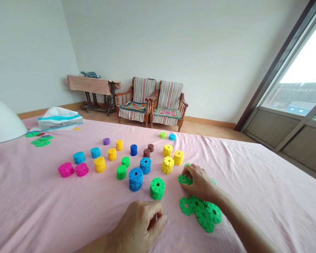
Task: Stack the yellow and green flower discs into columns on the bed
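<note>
My right hand (200,182) reaches over loose green notched discs at the right, its fingertips and thumb closed on a green disc (183,179). Several more green discs (204,212) lie overlapping beside my right wrist. My left hand (140,225) is curled near the front edge of the view, thumb close to the index finger, with nothing visible in it. Just beyond it stands a green stack of discs (157,188). Two blue stacks (136,179) stand to the left of that, and three yellow stacks (168,165) stand behind it.
Smaller stacks in pink (66,169), orange-yellow (99,164), brown (146,153) and other colours are spread over the pink cloth (42,200). A tissue pack (60,119), loose discs (42,141) and a white rounded object (5,121) are at the far left. Two chairs (165,102) stand beyond.
</note>
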A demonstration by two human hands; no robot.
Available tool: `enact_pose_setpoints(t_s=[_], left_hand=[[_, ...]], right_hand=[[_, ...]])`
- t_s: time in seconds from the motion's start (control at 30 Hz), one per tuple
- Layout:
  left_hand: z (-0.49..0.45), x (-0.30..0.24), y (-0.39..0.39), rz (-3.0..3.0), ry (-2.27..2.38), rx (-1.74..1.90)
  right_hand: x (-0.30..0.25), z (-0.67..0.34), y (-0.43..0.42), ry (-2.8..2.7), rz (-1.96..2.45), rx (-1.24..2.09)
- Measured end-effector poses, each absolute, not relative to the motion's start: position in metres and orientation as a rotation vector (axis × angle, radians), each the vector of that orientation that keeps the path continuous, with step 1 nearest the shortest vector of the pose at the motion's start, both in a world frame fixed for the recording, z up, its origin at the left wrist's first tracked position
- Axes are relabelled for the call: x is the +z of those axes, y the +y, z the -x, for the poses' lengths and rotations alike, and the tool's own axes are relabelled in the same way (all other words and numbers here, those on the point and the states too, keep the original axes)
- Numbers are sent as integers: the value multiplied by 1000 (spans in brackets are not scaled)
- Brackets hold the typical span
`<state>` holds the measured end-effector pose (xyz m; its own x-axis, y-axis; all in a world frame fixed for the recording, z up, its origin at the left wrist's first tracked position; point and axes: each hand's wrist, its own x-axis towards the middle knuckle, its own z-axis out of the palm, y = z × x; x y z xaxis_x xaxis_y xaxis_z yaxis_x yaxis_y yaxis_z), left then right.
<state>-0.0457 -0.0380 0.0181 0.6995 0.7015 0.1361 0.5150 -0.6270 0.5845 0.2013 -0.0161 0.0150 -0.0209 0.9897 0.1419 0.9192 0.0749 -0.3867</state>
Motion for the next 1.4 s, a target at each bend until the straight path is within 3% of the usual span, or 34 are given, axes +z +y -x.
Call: enact_pose_setpoints(t_s=[0.57,0.9,1.4], left_hand=[[45,17,-37,-2412,923,460],[44,17,-37,-2399,941,460],[45,17,-41,-2477,896,425]], right_hand=[[15,-200,-18,-1999,1857,292],[35,-175,-29,-1980,1553,232],[16,-132,-31,-1689,1180,600]])
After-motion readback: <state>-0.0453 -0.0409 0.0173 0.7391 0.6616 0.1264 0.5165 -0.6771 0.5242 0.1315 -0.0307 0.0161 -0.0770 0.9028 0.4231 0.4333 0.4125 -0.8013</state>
